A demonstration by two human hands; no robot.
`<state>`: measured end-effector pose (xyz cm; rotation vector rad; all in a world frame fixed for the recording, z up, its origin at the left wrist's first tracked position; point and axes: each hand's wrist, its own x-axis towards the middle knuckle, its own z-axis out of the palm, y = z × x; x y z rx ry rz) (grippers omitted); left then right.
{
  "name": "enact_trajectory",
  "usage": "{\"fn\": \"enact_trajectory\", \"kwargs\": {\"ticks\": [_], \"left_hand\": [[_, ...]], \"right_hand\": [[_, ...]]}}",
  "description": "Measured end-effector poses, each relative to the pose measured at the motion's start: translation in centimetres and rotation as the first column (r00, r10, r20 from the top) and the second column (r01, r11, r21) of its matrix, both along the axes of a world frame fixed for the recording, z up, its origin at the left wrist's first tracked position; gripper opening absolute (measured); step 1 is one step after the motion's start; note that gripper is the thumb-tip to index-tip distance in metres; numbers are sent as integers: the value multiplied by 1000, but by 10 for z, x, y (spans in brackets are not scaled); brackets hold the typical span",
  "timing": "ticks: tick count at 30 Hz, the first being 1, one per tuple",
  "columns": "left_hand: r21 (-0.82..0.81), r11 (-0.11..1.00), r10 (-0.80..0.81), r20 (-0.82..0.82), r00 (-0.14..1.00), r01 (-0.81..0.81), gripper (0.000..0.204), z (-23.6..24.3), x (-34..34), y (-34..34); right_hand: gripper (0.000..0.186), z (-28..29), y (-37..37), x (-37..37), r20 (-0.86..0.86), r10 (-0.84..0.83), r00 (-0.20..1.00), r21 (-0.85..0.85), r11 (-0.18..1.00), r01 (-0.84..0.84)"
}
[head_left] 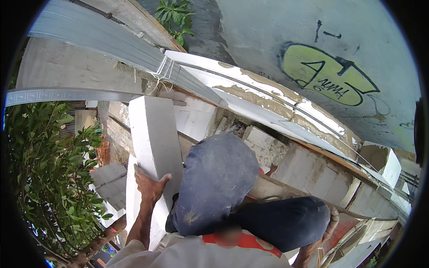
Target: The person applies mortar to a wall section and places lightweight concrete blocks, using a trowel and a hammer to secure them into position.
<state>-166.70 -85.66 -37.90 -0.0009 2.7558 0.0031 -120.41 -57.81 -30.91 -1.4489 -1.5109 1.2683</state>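
My left hand (151,182) is on a long white building block (158,134) standing at my left. Its thumb lies on one face and the fingers reach to the block's left edge. My right hand (330,225) rests against the outer side of my right knee (308,216), fingers stretched along the dark trouser leg. Nothing shows in it, though much of the palm is hidden. My left knee (219,178), in dusty blue cloth, is bent up beside the block.
A mortar-smeared white block wall (268,96) runs diagonally ahead, below a painted grey wall (250,35). Grey metal channels (120,47) tied with white string lie at upper left. Leafy branches (49,174) fill the left. Below are rubble (232,120) and stacked grey blocks (109,185).
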Motion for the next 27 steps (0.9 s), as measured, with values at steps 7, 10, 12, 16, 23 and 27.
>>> {"fn": "enact_trajectory", "kwargs": {"ticks": [7, 10, 12, 16, 23, 27], "left_hand": [[64, 993, 95, 66, 993, -99, 152, -16, -33, -1], [114, 971, 193, 161, 968, -212, 153, -19, -54, 5], [164, 972, 137, 195, 971, -170, 142, -20, -62, 6], [240, 952, 132, 245, 960, -192, 107, -6, -64, 22], [365, 921, -19, 385, 923, -133, 107, 24, -45, 16], [282, 959, -122, 410, 904, 2, 111, 69, -29, 8]], "right_hand": [[68, 118, 49, -124, 63, 202, 977, -61, 978, -198], [67, 149, 62, -146, 307, 271, 912, -121, 962, -246], [60, 154, 68, -139, 420, 342, 841, -113, 939, -325], [54, 175, 61, -129, 466, 394, 792, -137, 917, -375], [49, 206, 52, -118, 519, 474, 711, -272, 880, -388], [47, 214, 51, -115, 518, 503, 692, -376, 860, -344]]}}
